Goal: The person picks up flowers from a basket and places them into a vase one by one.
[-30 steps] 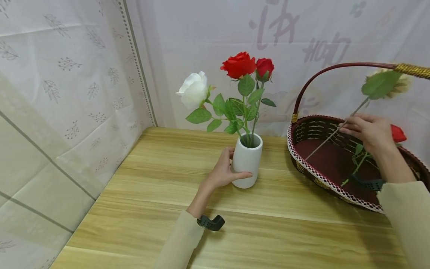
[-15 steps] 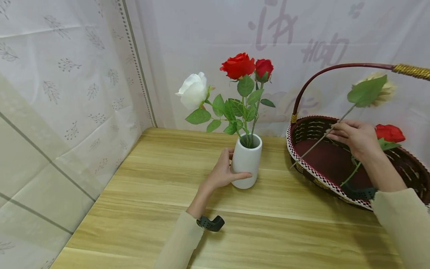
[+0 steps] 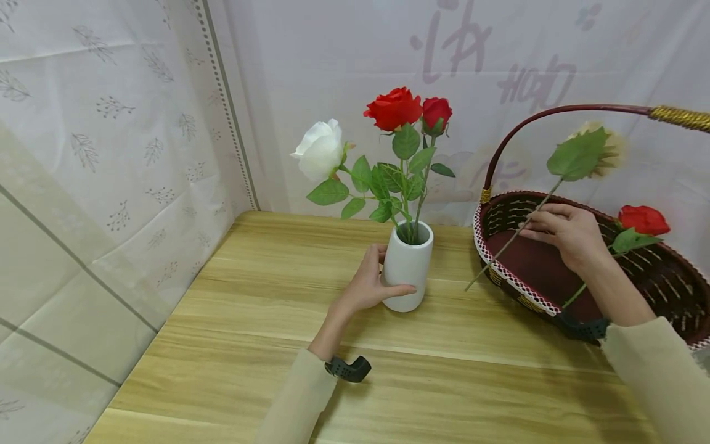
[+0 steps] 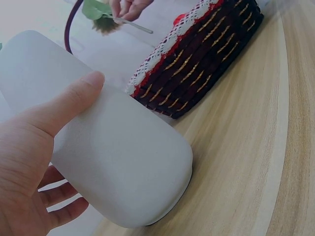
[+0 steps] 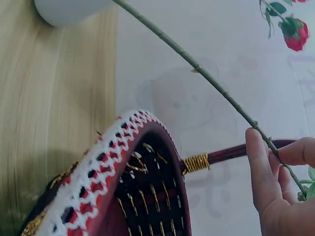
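My left hand [image 3: 368, 280] holds the white vase [image 3: 409, 271] by its side, thumb across the front and fingers round the back. Out of the vase rise a white rose [image 3: 320, 148], an open red rose [image 3: 394, 109] and a smaller red rose [image 3: 436, 113]. Over the basket, my right hand [image 3: 571, 234] pinches the stem of a pale yellow flower [image 3: 609, 154] between thumb and fingers. Its green leaf [image 3: 578, 154] hides much of the bloom. The bare stem [image 5: 197, 66] slants down leftward, its end past the basket rim toward the vase.
The dark wicker basket [image 3: 532, 299] with lace trim and an arched handle [image 3: 560, 109] stands at the right of the wooden table [image 3: 266, 345]. Another red rose [image 3: 643, 220] lies in it, its stem partly behind my right forearm. A patterned curtain [image 3: 127, 123] hangs at the left.
My right hand has moved left over the basket with the yellow flower, whose stem end now reaches past the rim. The left hand and vase have hardly moved.
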Available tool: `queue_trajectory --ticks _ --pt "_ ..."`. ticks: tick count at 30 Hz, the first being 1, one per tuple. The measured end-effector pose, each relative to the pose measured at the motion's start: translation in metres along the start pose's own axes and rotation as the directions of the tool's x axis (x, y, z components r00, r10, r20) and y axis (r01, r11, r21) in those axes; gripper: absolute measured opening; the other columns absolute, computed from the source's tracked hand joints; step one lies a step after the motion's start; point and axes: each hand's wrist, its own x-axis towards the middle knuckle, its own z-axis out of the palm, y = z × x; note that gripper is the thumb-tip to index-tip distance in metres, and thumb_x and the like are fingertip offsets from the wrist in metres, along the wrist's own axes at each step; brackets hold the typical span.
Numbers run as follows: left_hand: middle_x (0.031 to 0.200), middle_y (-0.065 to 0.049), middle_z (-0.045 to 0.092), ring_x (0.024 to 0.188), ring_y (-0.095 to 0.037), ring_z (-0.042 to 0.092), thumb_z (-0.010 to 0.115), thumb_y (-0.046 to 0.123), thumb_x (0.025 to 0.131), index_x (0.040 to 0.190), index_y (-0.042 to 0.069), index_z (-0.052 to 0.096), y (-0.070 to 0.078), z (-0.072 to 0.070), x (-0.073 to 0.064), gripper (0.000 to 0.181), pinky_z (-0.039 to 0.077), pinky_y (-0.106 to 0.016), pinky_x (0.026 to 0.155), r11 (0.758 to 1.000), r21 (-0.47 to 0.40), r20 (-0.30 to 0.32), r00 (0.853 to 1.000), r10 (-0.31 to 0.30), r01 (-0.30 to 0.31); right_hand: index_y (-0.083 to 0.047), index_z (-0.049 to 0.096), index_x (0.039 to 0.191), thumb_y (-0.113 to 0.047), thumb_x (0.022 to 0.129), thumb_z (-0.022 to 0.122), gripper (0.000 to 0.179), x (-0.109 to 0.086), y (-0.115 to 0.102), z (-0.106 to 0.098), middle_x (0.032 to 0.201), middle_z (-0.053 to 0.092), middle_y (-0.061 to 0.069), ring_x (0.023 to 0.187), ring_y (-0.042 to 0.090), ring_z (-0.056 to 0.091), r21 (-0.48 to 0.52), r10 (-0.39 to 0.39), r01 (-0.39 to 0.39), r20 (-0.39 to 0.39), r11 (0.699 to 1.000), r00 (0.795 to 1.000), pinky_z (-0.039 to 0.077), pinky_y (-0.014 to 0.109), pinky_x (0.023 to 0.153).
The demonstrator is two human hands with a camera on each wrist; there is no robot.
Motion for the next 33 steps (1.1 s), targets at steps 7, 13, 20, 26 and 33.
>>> queue_trajectory --ticks 7,13,20,26,33 --pt "0.131 -0.007 0.045 0.113 -0.019 0.049 0.091 0.034 0.075 0.139 0.011 0.035 0.000 0.000 0.000 0.088 0.046 -0.041 0.092 1.000 0.001 -0.001 1.000 0.001 -0.001 -0.003 0.068 0.099 -0.001 0.097 0.065 0.003 -0.003 0.003 0.014 0.084 0.071 0.011 0.075 0.021 0.073 -0.050 -0.034 0.036 0.040 0.998 0.999 0.059 0.035 0.074" --pt "0.132 -0.008 0.044 0.113 -0.020 0.049 0.091 0.034 0.076 0.140 0.010 0.035 0.001 0.000 0.000 0.088 0.046 -0.042 0.093 1.000 -0.005 0.002 1.000 0.010 -0.010 -0.001 0.063 0.103 0.000 0.098 0.064 0.006 -0.005 0.004 0.023 0.086 0.072 0.011 0.076 0.021 0.072 -0.029 -0.038 0.040 0.061 0.999 0.997 0.059 0.036 0.074" --pt "0.133 -0.008 0.044 0.115 -0.020 0.048 0.091 0.034 0.076 0.140 0.010 0.035 0.001 0.000 -0.001 0.088 0.046 -0.042 0.094 1.000 -0.004 0.007 1.000 0.000 0.000 0.003 0.059 0.102 0.002 0.097 0.065 0.008 -0.006 0.003 0.033 0.086 0.070 0.011 0.076 0.021 0.072 -0.038 -0.056 0.059 0.080 0.998 0.995 0.059 0.037 0.074" --pt "0.133 -0.007 0.044 0.115 -0.020 0.048 0.090 0.034 0.076 0.139 0.011 0.035 0.000 0.000 0.000 0.087 0.046 -0.043 0.095 1.000 -0.002 0.008 1.000 -0.004 0.004 0.005 0.060 0.103 0.004 0.096 0.064 0.008 -0.005 0.000 0.043 0.087 0.071 0.013 0.077 0.022 0.072 -0.019 -0.076 0.080 0.142 0.997 0.987 0.059 0.038 0.074" --pt "0.133 -0.008 0.043 0.117 -0.021 0.048 0.090 0.034 0.076 0.139 0.010 0.035 0.001 -0.001 0.000 0.087 0.046 -0.046 0.096 1.000 -0.011 0.007 1.000 0.001 -0.001 0.005 0.061 0.103 0.000 0.095 0.068 0.012 -0.005 -0.006 0.058 0.086 0.070 0.011 0.075 0.020 0.070 -0.129 -0.097 0.112 0.113 0.985 0.989 0.059 0.038 0.073"
